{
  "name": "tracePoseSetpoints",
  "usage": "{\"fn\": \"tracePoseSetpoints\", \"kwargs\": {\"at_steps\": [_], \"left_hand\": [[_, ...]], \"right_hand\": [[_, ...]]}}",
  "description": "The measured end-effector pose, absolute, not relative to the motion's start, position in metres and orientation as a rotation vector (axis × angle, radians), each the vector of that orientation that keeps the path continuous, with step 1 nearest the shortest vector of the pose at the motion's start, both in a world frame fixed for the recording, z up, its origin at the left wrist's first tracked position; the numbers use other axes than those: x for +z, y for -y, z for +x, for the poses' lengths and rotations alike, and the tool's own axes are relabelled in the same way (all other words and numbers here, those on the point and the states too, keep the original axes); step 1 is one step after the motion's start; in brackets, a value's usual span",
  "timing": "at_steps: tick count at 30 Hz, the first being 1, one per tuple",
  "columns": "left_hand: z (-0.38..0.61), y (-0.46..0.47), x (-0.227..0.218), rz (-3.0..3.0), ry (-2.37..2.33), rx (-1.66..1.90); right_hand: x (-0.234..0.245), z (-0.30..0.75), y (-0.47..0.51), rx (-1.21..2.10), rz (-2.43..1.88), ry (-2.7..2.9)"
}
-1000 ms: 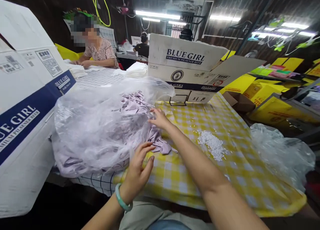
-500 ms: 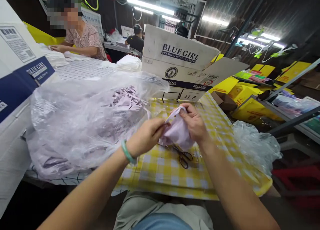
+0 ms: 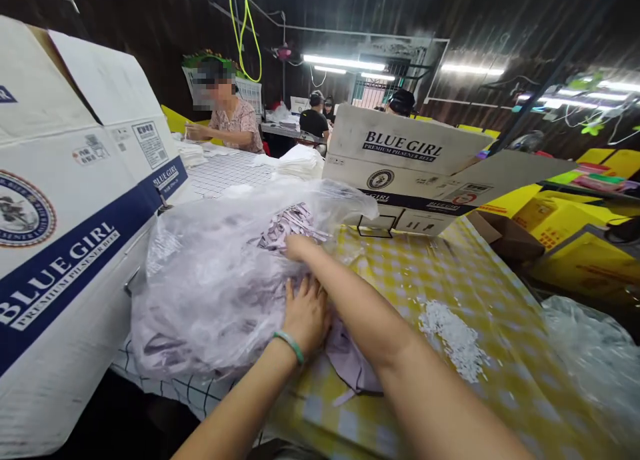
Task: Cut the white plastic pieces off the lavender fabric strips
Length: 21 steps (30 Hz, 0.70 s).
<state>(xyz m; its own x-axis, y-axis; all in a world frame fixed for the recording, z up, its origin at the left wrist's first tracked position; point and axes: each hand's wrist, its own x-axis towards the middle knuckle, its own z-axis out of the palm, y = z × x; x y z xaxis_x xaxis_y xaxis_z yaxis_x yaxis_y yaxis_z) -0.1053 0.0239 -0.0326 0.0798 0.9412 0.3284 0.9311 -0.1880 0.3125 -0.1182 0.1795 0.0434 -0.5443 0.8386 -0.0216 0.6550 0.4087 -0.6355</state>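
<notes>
A large clear plastic bag (image 3: 210, 273) full of lilac fabric pieces lies on the table, its mouth facing right. My left hand (image 3: 306, 313), with a green bangle at the wrist, presses on the bag's near right side, fingers spread. Crossing above it, my right hand (image 3: 300, 248) reaches into the mouth among lilac strips (image 3: 287, 225); its fingers are hidden, so a grip cannot be made out. A lilac fabric piece (image 3: 354, 367) with a thin strap lies on the yellow checked cloth (image 3: 385, 300), partly beneath my right forearm.
Small white bits (image 3: 455, 340) are heaped at the right. One Blue Girl carton (image 3: 390, 160) stands behind, another carton (image 3: 85, 227) at left. White stacked cloth (image 3: 300, 161) sits beyond the bag. A co-worker (image 3: 235, 123) sits across the table. Crumpled clear plastic (image 3: 595, 347) hangs at right.
My hands have let go of the lilac piece they held and moved left to the bag. My view has turned left; the white bits now show, and the scissors are no longer visible.
</notes>
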Motion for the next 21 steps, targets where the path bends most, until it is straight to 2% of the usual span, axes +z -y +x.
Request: {"fn": "tracePoseSetpoints", "kwargs": {"at_steps": [3,7,10,13,16,18,21], "left_hand": [[-0.117,-0.026,-0.049,2.283,-2.006,0.596],[-0.128,-0.029,-0.061,2.247,-2.047,0.500],[-0.136,-0.040,-0.056,2.208,-2.099,0.459],[-0.143,-0.052,-0.050,2.165,-2.147,0.449],[-0.144,-0.055,-0.050,2.139,-2.136,0.483],[-0.146,-0.052,-0.047,2.148,-2.060,0.528],[-0.157,-0.043,-0.031,2.161,-1.882,0.645]], "right_hand": [[0.054,-0.095,-0.181,0.795,-1.310,2.400],[0.117,-0.059,-0.178,0.682,-1.131,2.303],[0.171,-0.032,-0.160,0.522,-0.602,2.091],[0.190,0.000,-0.136,0.388,-0.346,1.860],[0.151,0.040,-0.123,0.350,-0.427,1.688],[0.099,0.069,-0.118,0.395,-0.657,1.694],[0.017,0.107,-0.104,0.551,-1.177,2.032]]}}
